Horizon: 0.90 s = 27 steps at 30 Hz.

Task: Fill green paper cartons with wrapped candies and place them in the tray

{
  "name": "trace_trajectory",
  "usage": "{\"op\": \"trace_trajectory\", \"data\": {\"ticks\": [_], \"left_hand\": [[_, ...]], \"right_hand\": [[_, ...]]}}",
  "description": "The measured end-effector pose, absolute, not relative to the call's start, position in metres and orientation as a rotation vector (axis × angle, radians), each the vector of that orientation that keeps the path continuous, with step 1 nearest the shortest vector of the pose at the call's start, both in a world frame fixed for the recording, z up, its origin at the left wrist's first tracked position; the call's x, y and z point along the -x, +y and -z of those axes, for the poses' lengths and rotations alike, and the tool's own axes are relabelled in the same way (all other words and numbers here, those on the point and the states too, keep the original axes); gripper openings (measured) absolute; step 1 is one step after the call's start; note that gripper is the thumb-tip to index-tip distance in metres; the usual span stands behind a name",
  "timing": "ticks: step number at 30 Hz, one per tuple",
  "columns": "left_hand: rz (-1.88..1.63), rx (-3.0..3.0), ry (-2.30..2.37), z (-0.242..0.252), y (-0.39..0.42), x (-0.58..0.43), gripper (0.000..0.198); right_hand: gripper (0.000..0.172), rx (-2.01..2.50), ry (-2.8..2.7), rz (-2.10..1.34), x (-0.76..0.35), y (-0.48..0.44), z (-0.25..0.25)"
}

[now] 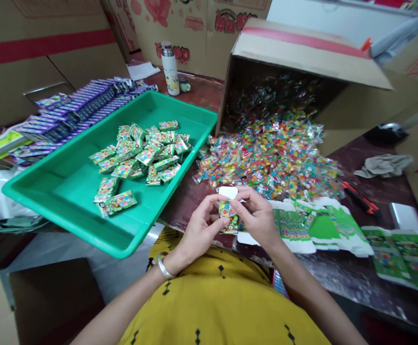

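Between my two hands, close to the table's front edge, is a small green printed candy box (pixel 226 211) with its white end flap standing up. My left hand (pixel 205 223) grips the box from the left, thumb on its printed face. From the right, my right hand (pixel 255 215) pinches the box near its top, below the flap. Just beyond my hands lies a heap of small clear packets of colourful candies (pixel 266 153). Flat green and white cartons (pixel 320 225) are spread in overlapping rows to the right of my right hand.
A green tray (pixel 68 211) on the left holds several closed candy boxes (pixel 147 151). Stacked purple packs (pixel 83 108) lie behind it. A tipped cardboard box (pixel 302 43) spills the packets. A flask (pixel 170 69), a red-black cutter (pixel 362 199) and a grey cloth (pixel 385 165) lie around.
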<state>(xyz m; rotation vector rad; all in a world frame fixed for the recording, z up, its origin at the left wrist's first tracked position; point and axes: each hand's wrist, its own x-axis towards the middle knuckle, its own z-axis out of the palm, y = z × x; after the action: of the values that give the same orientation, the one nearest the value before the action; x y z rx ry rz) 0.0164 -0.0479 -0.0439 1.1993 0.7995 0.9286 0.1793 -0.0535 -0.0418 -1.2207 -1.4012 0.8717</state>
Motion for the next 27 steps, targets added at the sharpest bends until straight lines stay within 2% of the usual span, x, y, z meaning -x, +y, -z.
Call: {"op": "trace_trajectory", "data": {"ticks": [2,5,8,14,19,23,27], "left_hand": [[-0.978,-1.184,0.806,0.043,-0.048,-0.019,0.038],[-1.062,-1.107,0.808,0.044,-0.048,-0.021,0.043],[-1.062,-1.047,0.797,0.045,-0.049,-0.021,0.042],[-1.02,-1.205,0.881,0.045,-0.049,-0.016,0.042],[-0.962,-1.276,0.852,0.044,-0.049,-0.013,0.049],[-0.958,-1.273,0.88,0.044,-0.049,-0.011,0.05],[-1.0,-1.245,0.862,0.045,-0.05,-0.011,0.042]], "right_hand": [[0.009,1.182,-1.325,-0.876,-0.177,-0.051,0.04],[0.021,1.142,-1.246,-0.897,-0.174,-0.046,0.037],[0.014,1.108,-1.302,-0.981,-0.175,-0.04,0.034],[0.021,1.257,-1.294,-1.177,-0.187,-0.029,0.024],[0.022,1.283,-1.361,-1.195,-0.195,-0.023,0.017],[0.019,1.211,-1.498,-1.085,-0.194,-0.028,0.013],[0.007,1.201,-1.655,-1.02,-0.194,-0.039,0.015]]}}
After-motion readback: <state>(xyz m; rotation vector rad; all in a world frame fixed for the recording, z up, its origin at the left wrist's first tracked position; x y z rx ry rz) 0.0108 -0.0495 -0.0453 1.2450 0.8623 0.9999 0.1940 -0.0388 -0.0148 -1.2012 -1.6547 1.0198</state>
